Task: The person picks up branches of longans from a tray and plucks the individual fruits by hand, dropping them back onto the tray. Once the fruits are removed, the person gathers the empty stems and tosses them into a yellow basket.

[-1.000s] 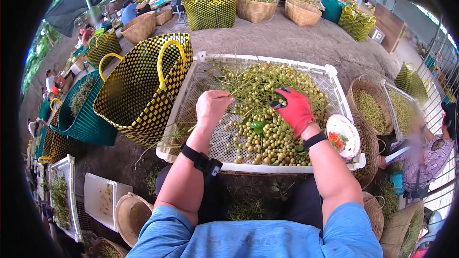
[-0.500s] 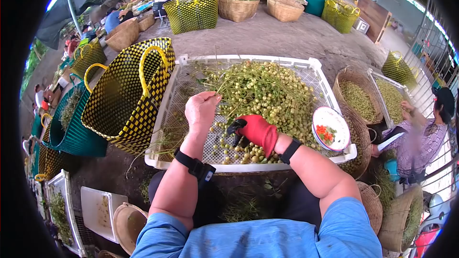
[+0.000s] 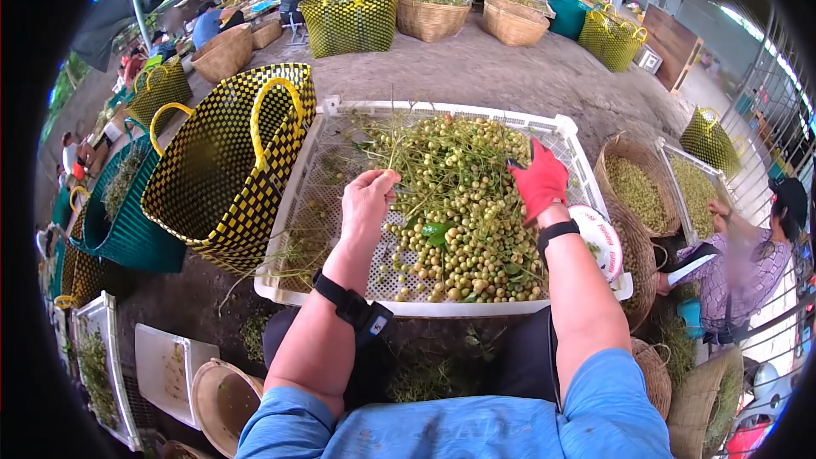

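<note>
A heap of small round yellow-green fruits (image 3: 476, 242) with thin stems lies in a white mesh tray (image 3: 327, 149) before me. My left hand (image 3: 367, 195), bare, is closed in a pinch at the heap's left side, with thin green stems (image 3: 393, 151) at its fingertips. On the right side of the heap is my right hand (image 3: 541, 180), in a red glove with dark fingertips. Its fingers are apart over the fruits, and I see nothing held in it. A white bowl (image 3: 605, 242) sits in the tray's right corner, partly behind my right forearm.
Left of the tray stands a black-and-yellow woven basket (image 3: 225, 166), with a teal basket (image 3: 127, 212) beyond. Fruit-filled wicker basket (image 3: 633, 187) and another person (image 3: 748, 263) are on the right. More baskets and seated people line the far side.
My right hand has moved from the tray's front middle up and right to the heap's right side, its fingers spreading. Fruits now cover more of the front. My left hand has shifted slightly right.
</note>
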`<state>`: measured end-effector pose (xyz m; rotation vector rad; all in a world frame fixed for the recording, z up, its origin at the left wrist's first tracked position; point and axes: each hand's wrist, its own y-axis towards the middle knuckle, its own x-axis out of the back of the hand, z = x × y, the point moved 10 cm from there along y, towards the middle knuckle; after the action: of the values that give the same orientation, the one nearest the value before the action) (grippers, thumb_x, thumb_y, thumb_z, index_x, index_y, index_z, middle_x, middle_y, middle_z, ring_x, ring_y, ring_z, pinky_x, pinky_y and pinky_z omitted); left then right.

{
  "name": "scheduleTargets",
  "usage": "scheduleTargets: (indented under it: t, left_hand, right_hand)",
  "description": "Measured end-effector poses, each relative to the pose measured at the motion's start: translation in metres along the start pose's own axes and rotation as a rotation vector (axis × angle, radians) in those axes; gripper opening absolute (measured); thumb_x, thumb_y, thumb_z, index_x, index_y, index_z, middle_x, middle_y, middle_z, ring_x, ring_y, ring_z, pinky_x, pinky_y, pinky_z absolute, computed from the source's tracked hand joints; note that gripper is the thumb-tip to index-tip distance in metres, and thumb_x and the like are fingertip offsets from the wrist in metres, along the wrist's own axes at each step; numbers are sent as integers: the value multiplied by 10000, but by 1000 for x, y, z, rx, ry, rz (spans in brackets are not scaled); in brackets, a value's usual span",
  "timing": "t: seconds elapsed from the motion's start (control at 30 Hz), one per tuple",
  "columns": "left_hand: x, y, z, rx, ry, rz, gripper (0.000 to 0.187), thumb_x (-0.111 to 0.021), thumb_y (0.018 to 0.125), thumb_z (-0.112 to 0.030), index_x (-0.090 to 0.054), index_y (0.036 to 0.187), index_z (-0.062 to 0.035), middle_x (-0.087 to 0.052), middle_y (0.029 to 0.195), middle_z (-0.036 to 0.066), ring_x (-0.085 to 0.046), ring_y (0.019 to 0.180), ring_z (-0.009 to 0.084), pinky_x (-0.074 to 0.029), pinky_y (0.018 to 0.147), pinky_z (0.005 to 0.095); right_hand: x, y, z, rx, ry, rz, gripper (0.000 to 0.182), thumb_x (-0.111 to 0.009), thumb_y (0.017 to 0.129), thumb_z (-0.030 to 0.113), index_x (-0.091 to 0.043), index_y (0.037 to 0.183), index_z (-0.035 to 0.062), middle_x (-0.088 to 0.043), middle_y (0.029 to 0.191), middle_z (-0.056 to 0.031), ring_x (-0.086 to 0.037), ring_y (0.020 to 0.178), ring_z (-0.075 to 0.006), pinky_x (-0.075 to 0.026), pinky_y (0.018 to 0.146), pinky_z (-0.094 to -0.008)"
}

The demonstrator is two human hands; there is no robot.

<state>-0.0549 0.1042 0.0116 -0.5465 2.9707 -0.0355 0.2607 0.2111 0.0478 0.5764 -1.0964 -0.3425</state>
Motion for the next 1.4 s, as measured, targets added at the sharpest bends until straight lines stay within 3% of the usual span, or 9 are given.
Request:
scheduleTargets:
  t: [0.07,0.2,0.33,0.47,0.67,0.8,0.9,1.07,1.4]
  left_hand:
    - [-7,-3,6,90,-101,39,183,-662,854,-179,-632,937,-19,-539,661,-21,-425,510,37,-334,454,177]
    - [-17,2,12,114,-206,187,161,-696,774,-18,-608,909,-34,-591,703,11,-483,495,51,-363,430,180]
    - [-14,2,11,111,-339,103,166,-684,756,27,-600,879,-47,-580,689,-10,-487,499,40,-370,421,184]
    - [-15,-6,-2,98,-447,50,105,-664,789,-14,-593,844,-67,-523,652,-52,-426,477,20,-339,414,176]
    - [-16,-20,-29,35,-420,74,42,-651,836,-92,-610,841,-83,-468,614,-68,-355,455,13,-262,390,177]
    - [-13,-17,-29,19,-382,143,43,-654,836,-86,-619,860,-77,-449,570,-61,-343,419,20,-256,372,179]
    - [-12,-20,-27,29,-395,155,52,-664,835,-97,-614,832,-83,-449,564,-69,-331,409,16,-242,369,181]
    - [-11,-25,-21,59,-407,173,74,-681,835,-111,-615,819,-82,-451,570,-76,-319,408,6,-236,365,178]
    - [-20,-54,-17,115,-461,366,80,-645,883,-134,-620,853,-64,-461,605,-65,-353,437,11,-265,378,178]
  right_hand:
    - [-25,-9,-22,-168,-254,262,739,-709,742,440,-450,1352,116,-602,1164,-164,-552,1100,-331,-414,940,-435]
    - [-67,-21,-40,-178,-232,451,489,-693,736,425,-637,1097,99,-644,1080,-154,-592,1040,-341,-433,915,-454]
    - [-24,-4,1,-36,-44,162,283,-640,734,333,-688,837,74,-667,901,-192,-638,819,-363,-468,799,-442]
    - [1,-15,59,9,148,85,267,-648,739,316,-687,844,73,-667,936,-185,-629,858,-352,-459,801,-444]
    - [-84,-85,136,608,-106,452,532,-663,773,473,-614,1145,96,-606,1172,-125,-567,1087,-314,-404,960,-435]
    - [-57,-72,129,417,-19,606,601,-672,788,455,-541,1245,89,-552,1281,-134,-553,1128,-320,-372,1009,-451]
    - [-4,-42,124,282,454,354,552,-724,790,250,-524,1274,76,-565,1273,-126,-585,1102,-284,-436,963,-399]
    - [6,-57,151,3,1480,743,615,-676,800,-20,-456,1365,83,-563,1286,-53,-564,1102,-150,-473,919,-282]
    - [-22,-107,158,-37,1204,805,391,-716,804,86,-614,1179,40,-690,1016,-68,-621,906,-113,-495,821,-274]
